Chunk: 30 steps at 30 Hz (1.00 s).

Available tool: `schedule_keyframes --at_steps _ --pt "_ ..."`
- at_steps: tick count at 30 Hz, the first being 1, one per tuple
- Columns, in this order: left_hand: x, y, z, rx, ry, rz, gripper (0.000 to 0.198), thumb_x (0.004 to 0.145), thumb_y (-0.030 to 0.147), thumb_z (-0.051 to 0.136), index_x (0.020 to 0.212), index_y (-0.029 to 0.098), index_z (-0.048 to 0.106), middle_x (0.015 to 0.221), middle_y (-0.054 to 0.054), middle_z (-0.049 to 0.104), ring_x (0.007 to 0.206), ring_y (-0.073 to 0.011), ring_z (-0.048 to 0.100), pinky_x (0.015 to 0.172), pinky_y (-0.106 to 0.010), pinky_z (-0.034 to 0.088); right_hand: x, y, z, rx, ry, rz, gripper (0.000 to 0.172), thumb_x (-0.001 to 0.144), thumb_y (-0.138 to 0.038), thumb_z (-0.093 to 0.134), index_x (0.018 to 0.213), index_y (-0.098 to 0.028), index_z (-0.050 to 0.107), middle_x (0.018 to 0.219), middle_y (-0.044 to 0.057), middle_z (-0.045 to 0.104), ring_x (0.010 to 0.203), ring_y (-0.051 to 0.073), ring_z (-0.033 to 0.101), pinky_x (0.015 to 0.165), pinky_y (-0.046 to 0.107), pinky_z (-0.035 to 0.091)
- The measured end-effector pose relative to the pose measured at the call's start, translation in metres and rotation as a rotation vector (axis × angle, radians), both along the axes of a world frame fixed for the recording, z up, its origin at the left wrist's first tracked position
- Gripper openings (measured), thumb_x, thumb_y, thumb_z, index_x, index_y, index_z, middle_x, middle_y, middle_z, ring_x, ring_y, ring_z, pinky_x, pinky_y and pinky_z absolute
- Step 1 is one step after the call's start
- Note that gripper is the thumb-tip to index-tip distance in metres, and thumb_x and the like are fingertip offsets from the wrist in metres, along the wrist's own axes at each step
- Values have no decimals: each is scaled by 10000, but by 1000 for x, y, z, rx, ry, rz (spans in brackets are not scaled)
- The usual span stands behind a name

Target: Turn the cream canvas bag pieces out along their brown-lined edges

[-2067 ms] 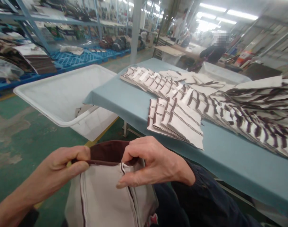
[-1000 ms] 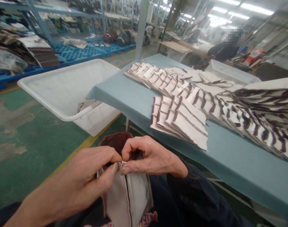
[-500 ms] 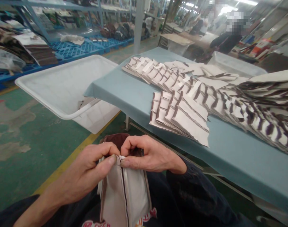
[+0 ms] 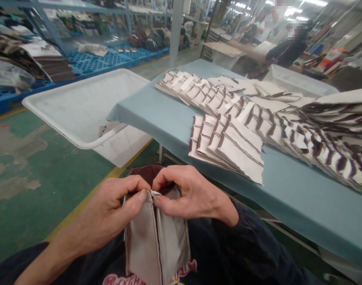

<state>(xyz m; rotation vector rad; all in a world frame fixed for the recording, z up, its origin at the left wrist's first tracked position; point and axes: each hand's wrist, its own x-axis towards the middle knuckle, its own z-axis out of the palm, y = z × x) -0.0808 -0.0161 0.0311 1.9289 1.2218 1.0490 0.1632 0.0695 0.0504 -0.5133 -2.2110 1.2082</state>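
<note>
Both my hands hold a beige fabric piece [image 4: 157, 245] on my lap, with a dark seam running down its middle. My left hand [image 4: 109, 209] pinches its top edge just left of the seam. My right hand [image 4: 189, 194] pinches the same edge just right of it, and the fingertips of both hands nearly meet. A maroon lining [image 4: 145, 173] shows behind the edge. Overlapping beige panels with dark brown edges [image 4: 228, 146] lie in rows on the blue-covered table [image 4: 300, 198], to my right and beyond my right hand.
A large white plastic bin [image 4: 80, 103] with fabric scraps inside stands left of the table. A second white bin [image 4: 296, 79] lies beyond the table. Blue pallets [image 4: 103, 59] and metal shelves with stacked fabric line the left. A co-worker [image 4: 288, 53] in dark clothing stands at the far right.
My hands have moved together since the oldest frame, gathering the top edge at the seam. The fabric now looks narrower, and the view has tilted slightly.
</note>
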Motion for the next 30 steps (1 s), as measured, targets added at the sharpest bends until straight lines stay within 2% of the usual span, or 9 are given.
schedule_keyframes --at_steps 3,5,12,17,20,22,25,30 --pt "1 -4 4 -7 24 39 343 1165 243 614 865 252 782 696 94 710 567 -129 623 561 -228 440 0 -3 -1 132 26 -53 56 997 -227 794 945 -224 774 872 -9 822 759 142 678 741 270 506" --pt "0 -6 6 -28 38 35 343 1162 247 623 871 257 804 701 93 728 576 -129 648 573 -226 455 0 -4 0 163 39 -59 72 1002 -220 787 931 -221 781 851 -7 823 746 142 685 733 266 507" --pt "-9 -5 11 -107 41 -39 381 1184 292 599 887 257 835 719 71 759 607 -142 682 581 -224 485 -8 -2 3 -72 2 -15 159 989 -281 808 851 -235 744 811 -32 802 699 123 669 727 256 526" --pt "-13 -7 11 -144 1 -64 451 1240 360 590 862 255 813 715 72 752 599 -131 653 565 -206 476 -12 -12 5 -15 -24 -85 142 959 -266 799 833 -238 738 799 -27 797 707 133 673 727 272 515" --pt "-15 -9 11 -168 -22 -51 406 1194 402 721 824 253 793 715 74 754 607 -125 645 585 -194 493 -11 -16 6 10 -26 -102 144 965 -278 795 838 -240 741 806 -17 800 714 141 663 733 278 519" --pt "-17 -10 9 -191 -28 -51 371 1153 401 784 814 251 791 723 69 758 622 -127 655 601 -190 508 -9 -14 6 -36 -10 -53 163 992 -282 808 850 -237 741 820 -21 799 720 133 661 731 267 519" --pt "-19 -11 5 -209 -44 -70 375 1169 396 774 823 255 794 726 70 743 637 -127 648 614 -179 514 -6 -9 5 -145 16 43 236 1071 -316 849 878 -228 745 845 -30 789 740 120 665 732 248 517" --pt "-21 -11 -1 -197 -77 -67 361 1204 417 766 887 265 844 768 63 763 683 -138 670 664 -169 551 -4 -3 6 -188 -7 62 394 1153 -497 905 919 -221 749 876 -28 778 767 125 658 757 266 518"
